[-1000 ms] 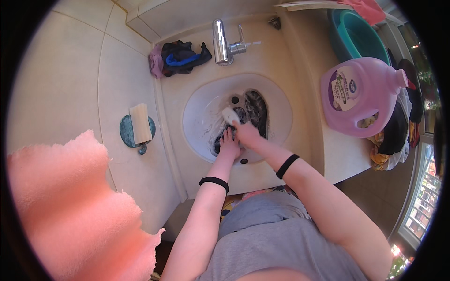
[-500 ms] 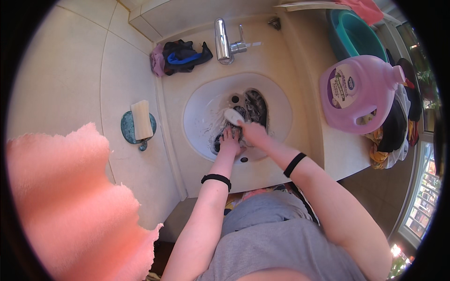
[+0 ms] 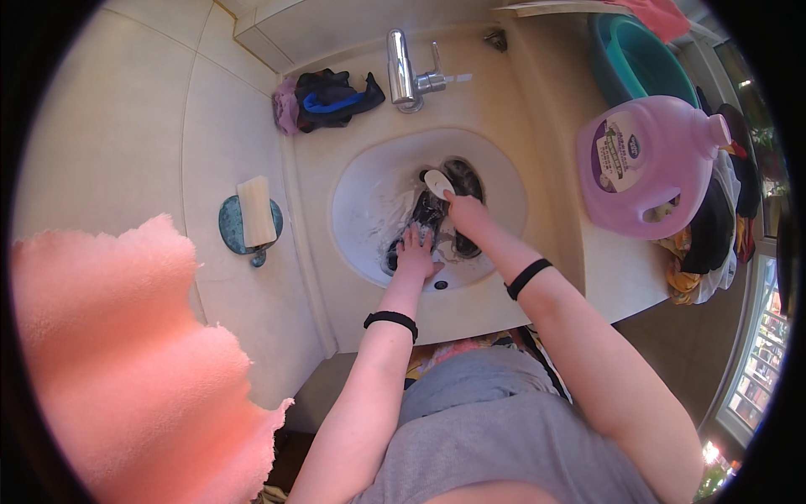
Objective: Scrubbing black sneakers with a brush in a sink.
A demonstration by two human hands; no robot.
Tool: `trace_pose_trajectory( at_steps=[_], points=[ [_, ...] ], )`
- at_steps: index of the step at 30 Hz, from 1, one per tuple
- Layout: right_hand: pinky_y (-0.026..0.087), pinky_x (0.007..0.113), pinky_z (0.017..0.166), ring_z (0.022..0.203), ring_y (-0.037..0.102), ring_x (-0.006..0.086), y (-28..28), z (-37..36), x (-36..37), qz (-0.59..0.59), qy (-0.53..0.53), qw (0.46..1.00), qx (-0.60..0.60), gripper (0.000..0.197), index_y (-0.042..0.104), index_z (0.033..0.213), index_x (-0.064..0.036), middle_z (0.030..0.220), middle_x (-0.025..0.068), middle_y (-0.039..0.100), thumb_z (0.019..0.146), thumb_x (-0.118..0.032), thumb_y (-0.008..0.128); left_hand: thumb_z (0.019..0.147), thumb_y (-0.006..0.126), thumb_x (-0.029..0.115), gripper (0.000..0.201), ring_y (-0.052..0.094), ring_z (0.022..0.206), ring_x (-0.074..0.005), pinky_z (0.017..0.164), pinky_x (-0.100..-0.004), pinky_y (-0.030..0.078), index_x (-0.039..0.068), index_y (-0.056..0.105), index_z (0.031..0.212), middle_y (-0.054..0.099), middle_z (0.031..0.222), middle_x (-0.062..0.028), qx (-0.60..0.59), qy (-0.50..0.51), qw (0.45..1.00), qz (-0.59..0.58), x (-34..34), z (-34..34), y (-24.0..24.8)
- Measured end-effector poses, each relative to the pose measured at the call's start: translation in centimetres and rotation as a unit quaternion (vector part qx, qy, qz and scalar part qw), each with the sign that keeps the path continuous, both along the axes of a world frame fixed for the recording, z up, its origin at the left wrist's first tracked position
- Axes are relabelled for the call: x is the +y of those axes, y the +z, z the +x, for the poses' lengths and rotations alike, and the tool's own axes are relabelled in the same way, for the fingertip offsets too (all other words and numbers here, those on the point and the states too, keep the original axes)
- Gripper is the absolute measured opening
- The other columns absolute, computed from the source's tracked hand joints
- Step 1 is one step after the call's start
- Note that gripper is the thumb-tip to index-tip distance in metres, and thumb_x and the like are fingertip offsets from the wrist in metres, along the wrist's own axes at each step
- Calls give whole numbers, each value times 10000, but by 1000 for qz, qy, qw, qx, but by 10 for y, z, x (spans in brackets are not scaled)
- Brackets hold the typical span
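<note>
In the white sink basin (image 3: 353, 210) lie two wet, dark shoe-shaped pieces with suds on them; I cannot tell whether they are shoes or insoles. My left hand (image 3: 415, 252) lies flat with fingers spread on the left dark shoe-shaped piece (image 3: 426, 210), pressing it against the basin. A white-backed scrub brush (image 3: 438, 183) is in my right hand (image 3: 467, 217), fingers closed around it, over the upper end of that piece. Its bristles are hidden underneath. The right dark shoe-shaped piece (image 3: 467, 181) rests along the basin's right wall, partly behind my right hand.
A chrome faucet (image 3: 405, 76) stands behind the basin, with dark bunched cloth (image 3: 332, 101) to its left. A pale soap bar (image 3: 256, 210) lies on a green dish (image 3: 238, 233). At right are a purple jug (image 3: 642, 168) and teal basins (image 3: 651, 63). Pink cloth (image 3: 126, 336) hangs at lower left.
My right hand has moved the brush up and to the right along the left dark piece, uncovering more of it. My left hand stays in place on the piece.
</note>
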State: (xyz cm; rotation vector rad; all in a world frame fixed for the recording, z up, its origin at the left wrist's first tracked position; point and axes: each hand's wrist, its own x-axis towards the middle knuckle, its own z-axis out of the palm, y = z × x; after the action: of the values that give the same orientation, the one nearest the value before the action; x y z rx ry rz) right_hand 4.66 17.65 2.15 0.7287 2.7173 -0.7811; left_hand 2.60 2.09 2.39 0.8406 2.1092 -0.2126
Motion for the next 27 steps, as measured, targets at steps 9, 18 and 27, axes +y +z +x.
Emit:
trace_pose_trajectory(
  at_steps=[9,18,27],
  points=[
    [487,443,624,705,602,342,10,9,-7,-23,24,999,13,338,564,1122,-179,774,173,614,807,-148,445,741,584,482,902,8,1338,-304,1050,-472,140,167,54,1400,-45,1448,-149,-12,15,1000,0,-3,-1,-1],
    [484,455,629,701,605,342,9,24,-35,-5,124,992,31,360,530,1155,-187,765,182,611,810,-146,432,737,580,491,879,10,1339,-300,1055,-462,127,171,98,1399,-43,1447,-152,-4,22,1000,-3,-4,-4,-2],
    [483,463,621,709,605,335,10,30,-67,-38,109,993,-14,400,487,1199,-220,776,182,607,807,-157,441,738,597,470,875,9,1338,-304,1055,-464,133,172,104,1397,-34,1447,-154,-5,20,999,-26,-12,-10,-7]
  ],
)
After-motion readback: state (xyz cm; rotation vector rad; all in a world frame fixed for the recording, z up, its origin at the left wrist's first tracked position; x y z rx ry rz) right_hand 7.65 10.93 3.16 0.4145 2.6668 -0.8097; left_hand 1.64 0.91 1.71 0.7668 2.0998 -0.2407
